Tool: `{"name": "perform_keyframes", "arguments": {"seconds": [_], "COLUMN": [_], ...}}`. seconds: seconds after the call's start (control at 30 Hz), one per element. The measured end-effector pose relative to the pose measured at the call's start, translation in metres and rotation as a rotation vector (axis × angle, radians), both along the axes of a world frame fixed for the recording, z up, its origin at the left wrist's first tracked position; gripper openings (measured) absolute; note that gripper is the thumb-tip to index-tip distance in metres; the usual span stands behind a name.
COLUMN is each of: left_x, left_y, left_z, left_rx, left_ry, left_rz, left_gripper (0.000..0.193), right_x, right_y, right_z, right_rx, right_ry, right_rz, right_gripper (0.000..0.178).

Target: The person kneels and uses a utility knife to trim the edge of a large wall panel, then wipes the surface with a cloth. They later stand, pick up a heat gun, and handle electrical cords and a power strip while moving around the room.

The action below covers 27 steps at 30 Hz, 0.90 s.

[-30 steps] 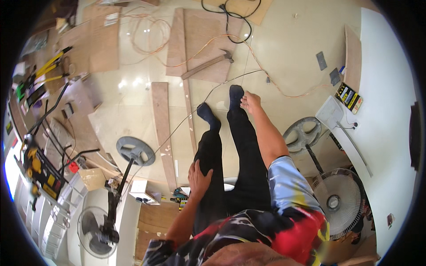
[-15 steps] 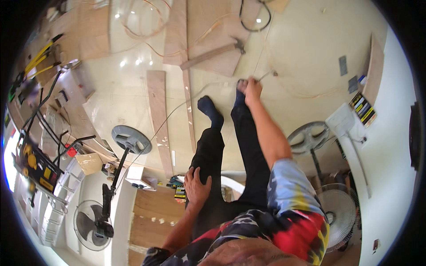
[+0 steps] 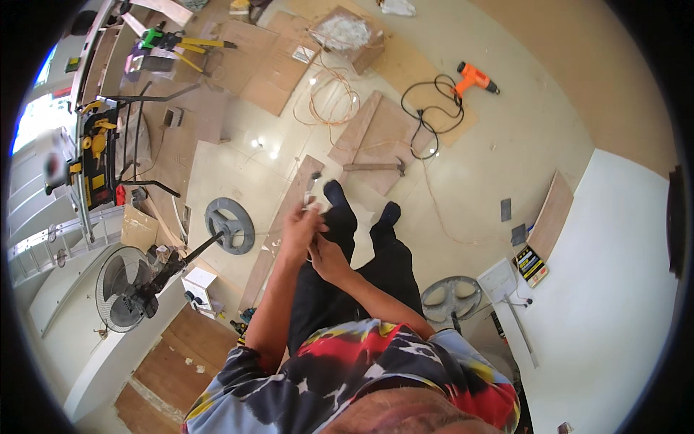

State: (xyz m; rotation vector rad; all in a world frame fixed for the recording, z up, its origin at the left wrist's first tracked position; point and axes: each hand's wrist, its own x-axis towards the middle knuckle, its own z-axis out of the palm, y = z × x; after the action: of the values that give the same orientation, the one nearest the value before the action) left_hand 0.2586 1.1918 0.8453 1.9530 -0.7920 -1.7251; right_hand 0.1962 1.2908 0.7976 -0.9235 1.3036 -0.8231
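In front of my thighs my hands are close together. My left hand (image 3: 300,228) is closed around a thin pale cord (image 3: 309,199), whose end with a small dark plug-like piece (image 3: 316,176) sticks out past the fingers. My right hand (image 3: 330,259) is just below and to the right, its fingers closed by a short bit of the cord; its fingertips are partly hidden. Beyond my feet a hammer (image 3: 376,167) lies against a wooden board (image 3: 387,137). A long wooden plank (image 3: 293,199) lies on the floor under and left of my hands.
A standing fan (image 3: 126,289) with a round grey base (image 3: 230,226) is at the left; another grey base (image 3: 452,298) is at the right. An orange heat gun (image 3: 473,79) with a coiled black cord, cardboard (image 3: 260,65) and a box (image 3: 354,43) lie ahead.
My right hand has come back from beside my right foot to my left hand, bringing the cord. My left hand has lifted off my thigh. The view has shifted, showing more floor ahead.
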Motion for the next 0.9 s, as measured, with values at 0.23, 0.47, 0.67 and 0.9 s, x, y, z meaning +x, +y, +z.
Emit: {"name": "perform_keyframes", "arguments": {"seconds": [0.23,0.47,0.67,0.9], "left_x": [0.119,0.229,0.271,0.3], "left_y": [-0.102,-0.192,-0.289,-0.341], "left_z": [0.069,-0.075,-0.096,-0.145], "left_rx": [-0.274,-0.294,-0.041,0.065], "left_ry": [0.051,-0.589,-0.524,-0.564], "left_rz": [0.364,-0.306,-0.434,-0.852], "left_gripper": [0.023,0.028,0.029,0.034], "right_x": [0.026,-0.031,-0.061,-0.034], "right_y": [-0.065,-0.181,-0.145,-0.341], "right_z": [0.016,-0.11,-0.128,-0.202], "right_rx": [-0.416,0.54,1.013,0.871], "right_ry": [0.035,-0.081,0.243,0.161], "right_rz": [0.306,-0.138,-0.86,-0.701], "right_gripper": [0.048,0.039,0.018,0.033]}}
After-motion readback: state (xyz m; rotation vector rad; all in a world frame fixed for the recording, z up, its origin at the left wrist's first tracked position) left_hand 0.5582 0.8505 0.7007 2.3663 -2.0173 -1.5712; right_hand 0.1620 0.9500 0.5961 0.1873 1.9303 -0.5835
